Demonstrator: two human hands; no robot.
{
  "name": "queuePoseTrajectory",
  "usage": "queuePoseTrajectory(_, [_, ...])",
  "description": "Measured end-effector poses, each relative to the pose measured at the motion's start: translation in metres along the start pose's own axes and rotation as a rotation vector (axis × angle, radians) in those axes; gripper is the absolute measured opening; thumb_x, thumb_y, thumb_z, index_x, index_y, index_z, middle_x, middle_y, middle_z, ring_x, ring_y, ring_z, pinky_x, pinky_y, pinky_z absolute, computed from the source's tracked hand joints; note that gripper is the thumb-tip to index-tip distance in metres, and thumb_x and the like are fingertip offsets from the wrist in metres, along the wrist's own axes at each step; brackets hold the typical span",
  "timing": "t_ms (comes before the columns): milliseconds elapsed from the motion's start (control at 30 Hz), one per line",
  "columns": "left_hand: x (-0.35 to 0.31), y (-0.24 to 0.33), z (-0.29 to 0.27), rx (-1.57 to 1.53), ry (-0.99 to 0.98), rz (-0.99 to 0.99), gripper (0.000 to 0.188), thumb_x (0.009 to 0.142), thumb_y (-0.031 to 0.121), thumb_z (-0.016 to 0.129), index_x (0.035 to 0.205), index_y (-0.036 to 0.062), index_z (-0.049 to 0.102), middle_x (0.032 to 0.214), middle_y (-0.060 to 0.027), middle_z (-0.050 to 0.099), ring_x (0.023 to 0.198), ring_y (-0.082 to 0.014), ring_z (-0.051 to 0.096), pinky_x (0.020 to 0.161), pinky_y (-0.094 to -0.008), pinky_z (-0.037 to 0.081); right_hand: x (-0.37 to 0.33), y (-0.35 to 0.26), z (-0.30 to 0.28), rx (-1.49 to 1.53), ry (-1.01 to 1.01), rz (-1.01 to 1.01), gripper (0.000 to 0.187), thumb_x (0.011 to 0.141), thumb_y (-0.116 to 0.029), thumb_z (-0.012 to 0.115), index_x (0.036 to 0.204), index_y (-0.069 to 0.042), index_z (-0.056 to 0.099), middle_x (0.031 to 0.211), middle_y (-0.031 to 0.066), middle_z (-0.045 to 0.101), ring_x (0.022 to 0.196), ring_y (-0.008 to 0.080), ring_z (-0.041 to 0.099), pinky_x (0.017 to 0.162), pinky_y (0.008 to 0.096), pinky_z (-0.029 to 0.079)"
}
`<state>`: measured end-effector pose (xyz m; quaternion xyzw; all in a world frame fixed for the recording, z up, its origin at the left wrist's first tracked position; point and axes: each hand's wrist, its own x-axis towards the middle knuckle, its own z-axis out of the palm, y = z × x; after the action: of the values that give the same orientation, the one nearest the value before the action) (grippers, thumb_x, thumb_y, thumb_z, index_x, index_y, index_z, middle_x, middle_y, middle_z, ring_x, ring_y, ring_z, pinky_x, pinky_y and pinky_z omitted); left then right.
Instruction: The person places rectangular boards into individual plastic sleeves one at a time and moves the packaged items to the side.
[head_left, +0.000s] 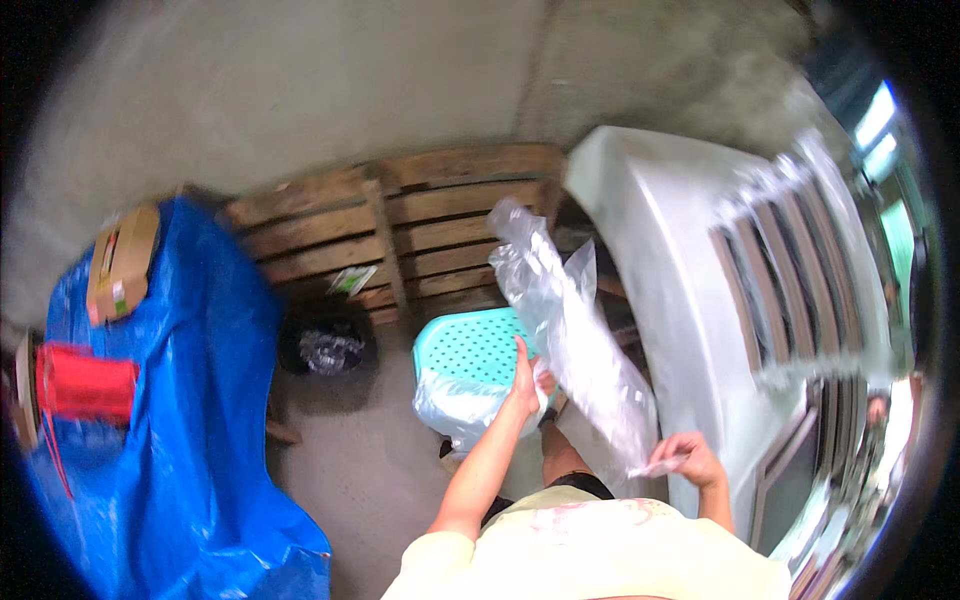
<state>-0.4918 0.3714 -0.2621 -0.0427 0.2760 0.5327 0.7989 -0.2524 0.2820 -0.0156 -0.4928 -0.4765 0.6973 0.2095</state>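
Note:
In front of me is a turquoise plastic stool (468,342) with a top full of holes. Clear plastic film (457,400) covers its near part. My left hand (527,384) grips the stool's right edge, partly hidden by the film around it. To the right, a long crumpled clear plastic bag (585,345) stretches from beyond the stool down toward me. Its near corner is pinched between the closed fingers of my right hand (692,458).
Wooden pallets (445,205) lean against the grey wall behind. A blue tarp (210,400) drapes a pile at left, bearing a cardboard box (125,262) and a red bundle (88,385). A black bag (328,345) lies beside it. At right stands a plastic-wrapped stack (665,240) with brown slats.

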Motion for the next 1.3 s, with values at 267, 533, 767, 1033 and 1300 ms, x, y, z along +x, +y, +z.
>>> queuePoseTrajectory(267, [-0.073, -0.045, 0.153, 0.251, -0.416, 0.153, 0.051, 0.080, 0.034, 0.054, 0.124, 0.0101, 0.040, 0.111, -0.0094, 0.051, 0.094, -0.0198, 0.052, 0.077, -0.0344, 0.047, -0.195, 0.169, 0.043, 0.100, 0.518, 0.217, 0.026, 0.071, -0.007, 0.066, 0.093, 0.002, 0.055, 0.092, 0.0101, 0.059, 0.084, 0.0164, 0.056, 0.076, 0.0278, 0.045])
queuePoseTrajectory(533, [-0.179, -0.274, 0.214, 0.327, -0.605, 0.255, 0.035, 0.082, 0.011, 0.051, 0.114, 0.0077, 0.039, 0.099, -0.0029, 0.048, 0.087, -0.0096, 0.049, 0.070, -0.0207, 0.041, -0.258, 0.130, 0.027, -0.431, 1.008, -0.513, 0.078, 0.063, -0.027, 0.074, 0.126, -0.003, 0.034, 0.128, 0.0163, 0.035, 0.116, 0.0323, 0.036, 0.095, 0.0387, 0.032])
queuePoseTrajectory(767, [-0.261, -0.430, 0.238, 0.817, -0.676, 0.052, 0.038, 0.087, 0.022, 0.045, 0.122, 0.0075, 0.037, 0.103, -0.0038, 0.048, 0.087, -0.0135, 0.049, 0.072, -0.0249, 0.042, -0.341, 0.178, -0.029, -0.021, 1.411, -0.689, 0.098, 0.062, -0.046, 0.072, 0.133, -0.008, 0.016, 0.134, 0.0134, 0.025, 0.122, 0.0286, 0.028, 0.094, 0.0455, 0.030])
queuePoseTrajectory(1033, [-0.280, -0.454, 0.255, 0.924, -0.716, 0.127, 0.041, 0.089, 0.029, 0.042, 0.124, 0.0085, 0.039, 0.104, -0.0059, 0.050, 0.083, -0.0153, 0.051, 0.067, -0.0275, 0.045, -0.376, 0.336, -0.050, 1.084, 0.703, -0.710, 0.095, 0.066, -0.045, 0.070, 0.135, -0.016, 0.011, 0.135, 0.0125, 0.024, 0.125, 0.0262, 0.023, 0.097, 0.0448, 0.029])
queuePoseTrajectory(1300, [-0.227, -0.388, 0.250, 0.909, -0.535, 0.320, 0.041, 0.089, 0.032, 0.043, 0.122, 0.0088, 0.042, 0.109, -0.0102, 0.051, 0.077, -0.0154, 0.054, 0.060, -0.0249, 0.047, -0.392, 0.348, -0.039, 1.095, 0.705, -0.580, 0.014, 0.081, -0.011, 0.058, 0.094, -0.008, 0.053, 0.084, -0.0008, 0.059, 0.073, 0.0085, 0.058, 0.059, 0.0209, 0.049])
